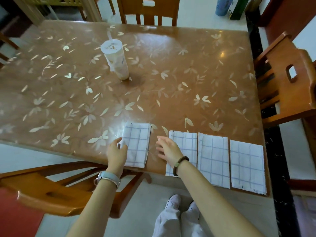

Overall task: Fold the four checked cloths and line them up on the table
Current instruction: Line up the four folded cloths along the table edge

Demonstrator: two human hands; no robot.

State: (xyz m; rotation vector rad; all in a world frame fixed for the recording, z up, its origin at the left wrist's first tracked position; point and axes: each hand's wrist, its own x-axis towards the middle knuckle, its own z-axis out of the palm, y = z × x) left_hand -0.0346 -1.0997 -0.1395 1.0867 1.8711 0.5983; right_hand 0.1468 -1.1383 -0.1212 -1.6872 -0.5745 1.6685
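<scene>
Four folded white cloths with blue checks lie along the table's near edge. Three sit side by side at the right: one [188, 147], one [213, 159] and one [247, 166]. The fourth folded cloth [138, 144] lies apart to their left, with a bare gap between. My left hand [118, 153] rests on that cloth's left edge, fingers curled over it. My right hand [168, 149] hovers open over the gap, fingers spread, partly covering the left side of the nearest cloth of the row.
A tall white lidded cup with a straw [116, 60] stands mid-table on the brown flower-patterned table [68, 100]. Wooden chairs stand at the near left [51, 190], far side [148, 12] and right [287, 82]. My legs and shoes [179, 212] are below.
</scene>
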